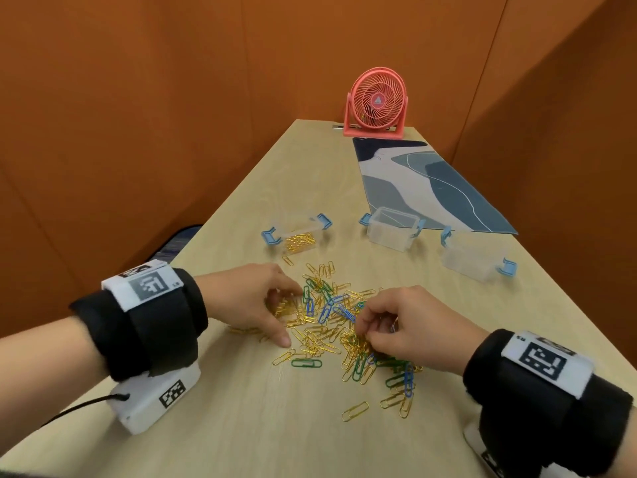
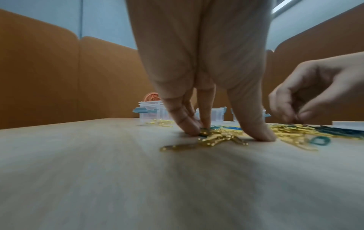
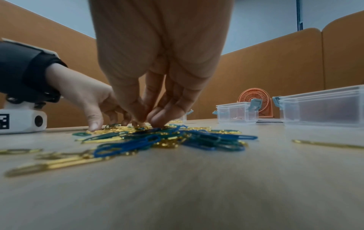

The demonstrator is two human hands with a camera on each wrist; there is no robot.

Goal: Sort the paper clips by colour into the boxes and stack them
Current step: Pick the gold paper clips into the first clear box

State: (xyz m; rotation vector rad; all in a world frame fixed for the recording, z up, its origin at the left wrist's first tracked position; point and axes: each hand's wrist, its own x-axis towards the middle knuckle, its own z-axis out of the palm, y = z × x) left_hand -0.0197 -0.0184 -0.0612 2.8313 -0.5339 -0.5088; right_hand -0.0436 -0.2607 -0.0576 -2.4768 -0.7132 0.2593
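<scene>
Nearest in the head view, two strapped wrists frame a loose heap of paper clips in gold, green and blue, spread on the light wooden surface. A lone gold clip lies apart at the near edge of the heap, and a green clip lies flat just below the left thumb.

The left hand reaches into the left side of the heap. Its wrist view shows what the head view hides: fingertips and thumb pressed down on the surface, closing on a small bunch of gold clips between them.

The right hand bends over the right side of the heap, fingers curled. Its wrist view shows thumb and fingertips bunched together, pinching at the clips just above the blue clips; which clip they hold cannot be told.

Beyond the heap stand three clear plastic boxes with blue latches, all lidless. The left box holds gold clips. The middle box looks empty from the head view, yet the right wrist view shows a few small clips on its floor. The right box sits well apart to the right.

Farther back lie a blue patterned mat and a pink desk fan against the orange partition.
</scene>
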